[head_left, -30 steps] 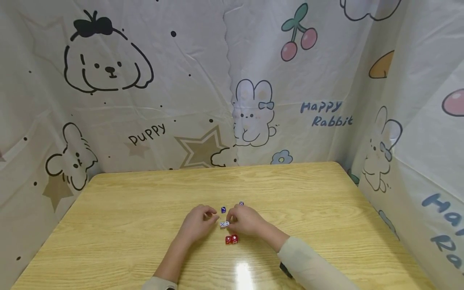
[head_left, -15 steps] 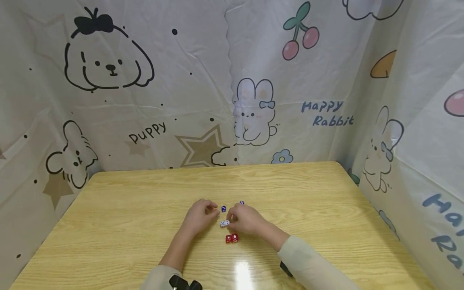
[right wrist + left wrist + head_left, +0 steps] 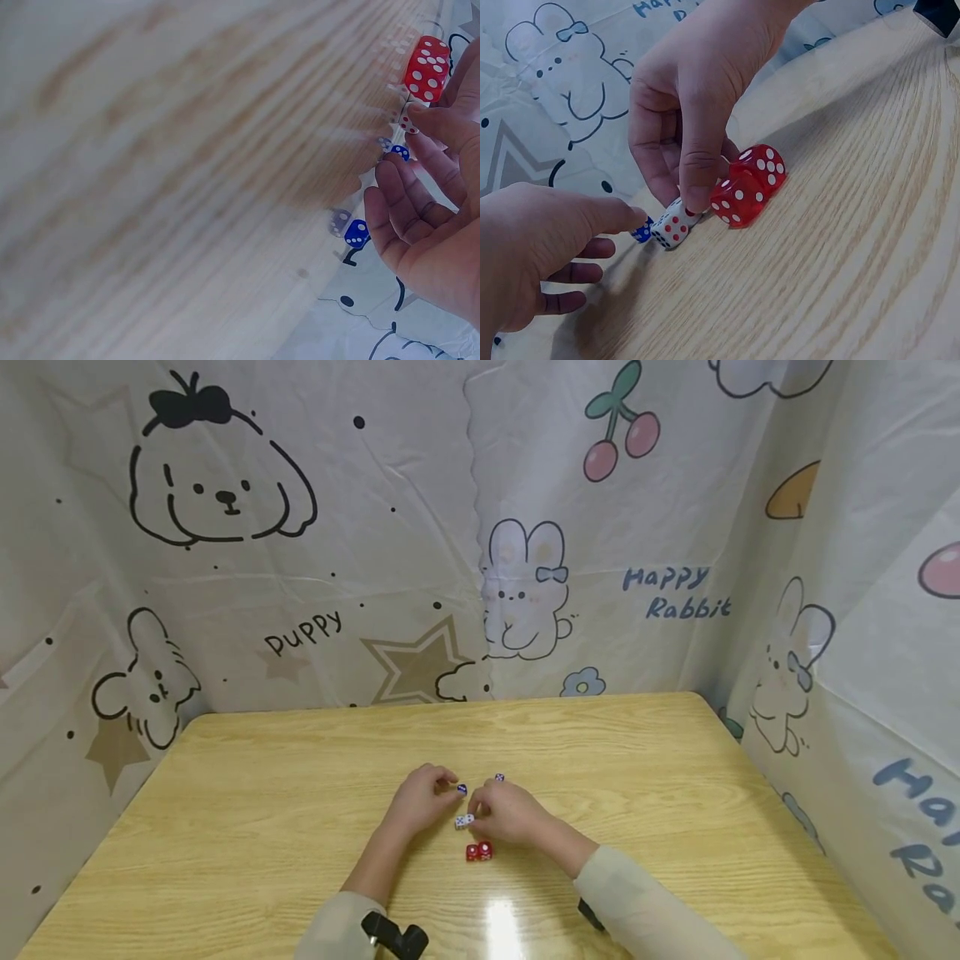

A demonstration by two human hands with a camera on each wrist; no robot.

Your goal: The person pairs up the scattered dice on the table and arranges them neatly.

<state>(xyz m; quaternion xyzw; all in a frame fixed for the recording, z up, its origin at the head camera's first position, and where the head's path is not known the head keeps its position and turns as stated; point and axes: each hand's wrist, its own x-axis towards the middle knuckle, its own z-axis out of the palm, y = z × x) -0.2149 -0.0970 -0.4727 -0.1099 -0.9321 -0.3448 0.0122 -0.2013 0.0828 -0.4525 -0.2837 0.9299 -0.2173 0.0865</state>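
Observation:
Near the table's middle, two white dice sit side by side, the left white die (image 3: 460,822) and the right white die (image 3: 469,819). My right hand (image 3: 512,814) pinches the right one between thumb and fingers. My left hand (image 3: 423,797) reaches in from the left, thumb and forefinger tips right at a blue die (image 3: 462,790) and the other fingers loosely extended. Another blue die (image 3: 499,777) lies just beyond my right hand's knuckles. Closer to me, two red dice stand together, the left red die (image 3: 472,852) and the right red die (image 3: 485,851).
The wood-grain table (image 3: 300,793) is backed by a pale printed curtain (image 3: 420,527), which also runs down both sides. A black wrist mount (image 3: 395,935) sits on my left sleeve, and a dark piece (image 3: 590,914) shows below the right sleeve.
My left hand has moved forward and right, bringing its fingertips up to the nearer blue die. My right hand stays at the white dice. The dice keep their places.

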